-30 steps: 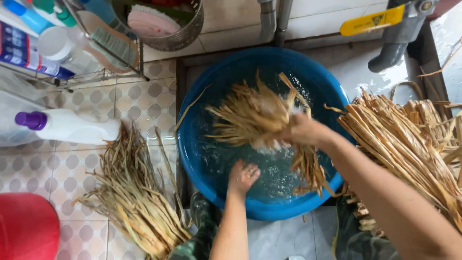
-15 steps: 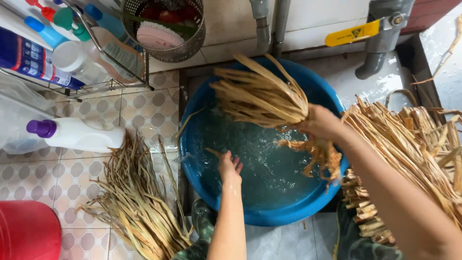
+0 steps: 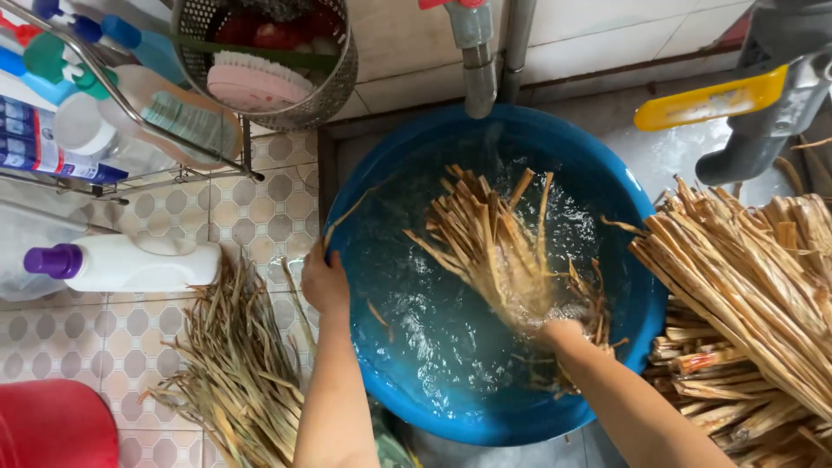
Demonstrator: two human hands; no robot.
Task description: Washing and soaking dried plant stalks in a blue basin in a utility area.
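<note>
1. Here I see my right hand (image 3: 562, 329) down in the water of the blue basin (image 3: 631, 303), its fingers clenched round the lower end of a bundle of tan dried leaf strips (image 3: 490, 238); the strips fan up and away from the hand, half sunk in churned water
2. My left hand (image 3: 324, 282) sits on the basin's left rim, fingers curled over the edge and grasping it
3. A grey tap spout (image 3: 475, 61) hangs just above the basin's far edge
4. To the right of the basin, a big heap of dry strips (image 3: 754, 286) lies stacked, touching the basin's side
5. On the tiled floor (image 3: 277, 191) to the left lies a thinner, greenish pile of strips (image 3: 230, 364)
6. Beside that pile a white bottle with a purple cap (image 3: 121, 263) lies on its side
7. A wire rack (image 3: 130, 113) at upper left carries blue-capped and teal-capped bottles with blue labels; I cannot tell their contents
8. A perforated metal basket (image 3: 269, 61) holds a pink brush
9. A yellow tag (image 3: 711, 100) sits on a grey pipe at upper right, and a red tub (image 3: 52, 433) shows at lower left
</note>
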